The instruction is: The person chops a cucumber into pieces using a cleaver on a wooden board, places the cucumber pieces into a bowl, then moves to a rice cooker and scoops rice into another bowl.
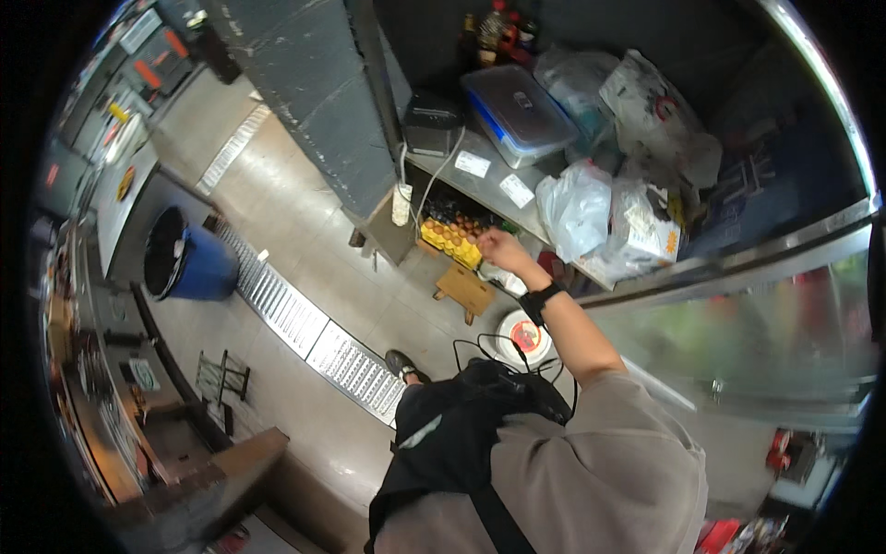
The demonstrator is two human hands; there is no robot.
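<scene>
My right hand (507, 253), with a black band on the wrist, reaches to the right edge of a yellow egg tray (435, 237) on the lower level of a shelf unit. Several brown eggs (459, 228) sit in the tray. The fingers are bent over it and blurred, so whether they hold an egg does not show. A white plastic bag (509, 280) lies just below the hand. In front of the tray stands a low wooden stool (468, 289). My left hand is out of view.
Above the eggs, a shelf top (493, 185) carries a lidded plastic box (520, 111), plastic bags (578, 208) and bottles (493, 34). A lidded white bucket (524, 335) and black cables (477, 341) are near my legs. Left are a floor drain grate (280, 311) and blue bin (204, 263).
</scene>
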